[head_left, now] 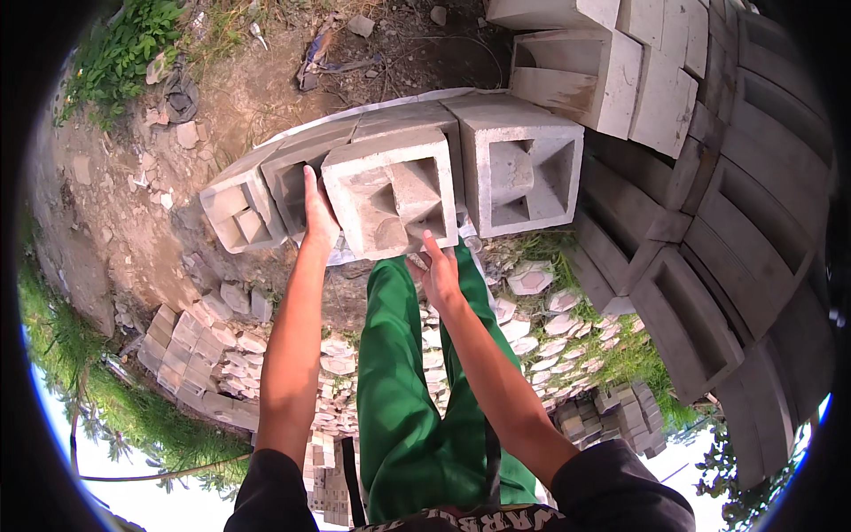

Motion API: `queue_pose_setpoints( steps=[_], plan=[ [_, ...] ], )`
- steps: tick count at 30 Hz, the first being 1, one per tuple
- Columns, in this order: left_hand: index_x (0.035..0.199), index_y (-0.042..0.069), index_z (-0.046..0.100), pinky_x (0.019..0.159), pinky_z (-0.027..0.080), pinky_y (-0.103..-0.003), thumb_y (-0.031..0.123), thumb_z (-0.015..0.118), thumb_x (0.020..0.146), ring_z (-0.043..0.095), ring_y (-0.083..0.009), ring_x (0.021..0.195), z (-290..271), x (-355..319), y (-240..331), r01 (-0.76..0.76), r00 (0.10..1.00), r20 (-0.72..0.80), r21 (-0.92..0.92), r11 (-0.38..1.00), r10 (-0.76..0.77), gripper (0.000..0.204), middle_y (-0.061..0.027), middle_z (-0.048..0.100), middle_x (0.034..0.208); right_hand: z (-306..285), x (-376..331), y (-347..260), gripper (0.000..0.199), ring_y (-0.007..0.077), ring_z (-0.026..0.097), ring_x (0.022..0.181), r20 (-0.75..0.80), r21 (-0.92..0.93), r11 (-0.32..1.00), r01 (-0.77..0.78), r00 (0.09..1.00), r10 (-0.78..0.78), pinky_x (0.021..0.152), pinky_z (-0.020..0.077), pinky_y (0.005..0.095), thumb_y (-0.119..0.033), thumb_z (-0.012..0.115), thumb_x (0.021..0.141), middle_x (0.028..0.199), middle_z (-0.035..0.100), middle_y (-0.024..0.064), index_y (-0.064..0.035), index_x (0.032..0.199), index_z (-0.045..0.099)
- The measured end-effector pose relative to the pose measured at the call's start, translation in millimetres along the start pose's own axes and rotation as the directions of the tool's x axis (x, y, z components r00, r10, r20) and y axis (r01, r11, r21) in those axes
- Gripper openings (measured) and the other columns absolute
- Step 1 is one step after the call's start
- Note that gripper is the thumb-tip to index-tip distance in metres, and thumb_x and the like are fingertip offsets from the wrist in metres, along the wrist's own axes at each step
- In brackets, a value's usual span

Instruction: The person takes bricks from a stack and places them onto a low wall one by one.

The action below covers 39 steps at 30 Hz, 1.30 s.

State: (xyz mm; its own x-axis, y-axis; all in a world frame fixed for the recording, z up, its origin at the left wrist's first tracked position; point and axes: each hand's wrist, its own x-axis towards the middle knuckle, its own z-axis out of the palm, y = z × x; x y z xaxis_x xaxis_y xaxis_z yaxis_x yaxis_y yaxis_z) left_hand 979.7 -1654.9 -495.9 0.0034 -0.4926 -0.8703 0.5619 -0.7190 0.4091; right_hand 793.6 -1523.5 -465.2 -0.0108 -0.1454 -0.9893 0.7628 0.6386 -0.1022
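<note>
Bracing a grey, rough-cast concrete block (390,197) between them, apparently to steady its weight, the left hand (321,211) lies flat along its side while the right hand (437,273) pinches its lower rim, one digit against the front. Beyond and right of the right hand, another square-mouthed block (521,164) shows an angular hollow.

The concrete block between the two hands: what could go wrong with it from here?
The left hand is between the concrete block and the neighbouring block, so it could get pinched. The right hand holds the lower edge, close to the green trousers; a slip might let the block strike a leg.
</note>
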Motion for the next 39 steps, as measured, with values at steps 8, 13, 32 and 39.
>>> queue_pose_setpoints(
  steps=[8,13,32,39],
  plan=[
    [0.139,0.001,0.034,0.099,0.035,-0.035,0.068,0.034,0.089,0.046,-0.0192,0.114,31.9,-13.6,-4.2,-0.045,0.998,-0.026,0.215,0.976,0.052,0.084,-0.0096,0.049,0.127,2.9,22.2,3.5,0.055,0.0268,0.053,0.109,-0.123,-0.002,0.994,0.109,0.987,-0.108,0.087,0.0514,0.0464,-0.018,0.072,0.078,0.12,0.051,0.013,0.0012,0.122,0.045],
    [0.139,0.001,0.034,0.095,0.037,-0.033,0.067,0.035,0.09,0.048,-0.018,0.109,38.1,-13.3,-10.2,-0.06,0.998,0.022,0.217,0.974,0.056,0.082,-0.0099,0.05,0.125,-2.6,22.5,-6.0,0.044,0.0261,0.059,0.097,-0.148,0.045,0.993,0.109,0.984,-0.101,0.081,0.0545,0.0442,-0.009,0.066,0.079,0.11,0.056,0.0128,-0.0002,0.117,0.046],
    [0.099,0.007,0.062,0.048,0.033,-0.025,0.069,0.043,0.086,0.04,-0.0073,0.056,44.7,7.9,-30.0,-0.042,0.975,-0.194,0.313,0.949,0.108,0.066,0.0048,0.042,0.064,-17.9,28.3,-27.7,0.041,0.025,0.059,0.097,-0.068,0.044,0.996,0.074,0.995,-0.071,0.074,0.0542,0.0405,-0.011,0.064,0.08,0.111,0.056,0.0125,0.0006,0.115,0.048],
    [0.065,0.019,0.042,0.041,0.028,-0.026,0.07,0.041,0.086,0.031,-0.0077,0.044,42.2,7.1,-29.2,0.009,0.977,-0.202,0.364,0.931,0.07,0.056,0.006,0.031,0.052,-21.0,31.3,-22.7,0.041,0.0258,0.057,0.102,-0.081,0.026,0.993,0.115,0.99,-0.112,0.077,0.0542,0.0415,-0.011,0.064,0.081,0.115,0.054,0.0124,-0.0008,0.117,0.046]
  ],
)
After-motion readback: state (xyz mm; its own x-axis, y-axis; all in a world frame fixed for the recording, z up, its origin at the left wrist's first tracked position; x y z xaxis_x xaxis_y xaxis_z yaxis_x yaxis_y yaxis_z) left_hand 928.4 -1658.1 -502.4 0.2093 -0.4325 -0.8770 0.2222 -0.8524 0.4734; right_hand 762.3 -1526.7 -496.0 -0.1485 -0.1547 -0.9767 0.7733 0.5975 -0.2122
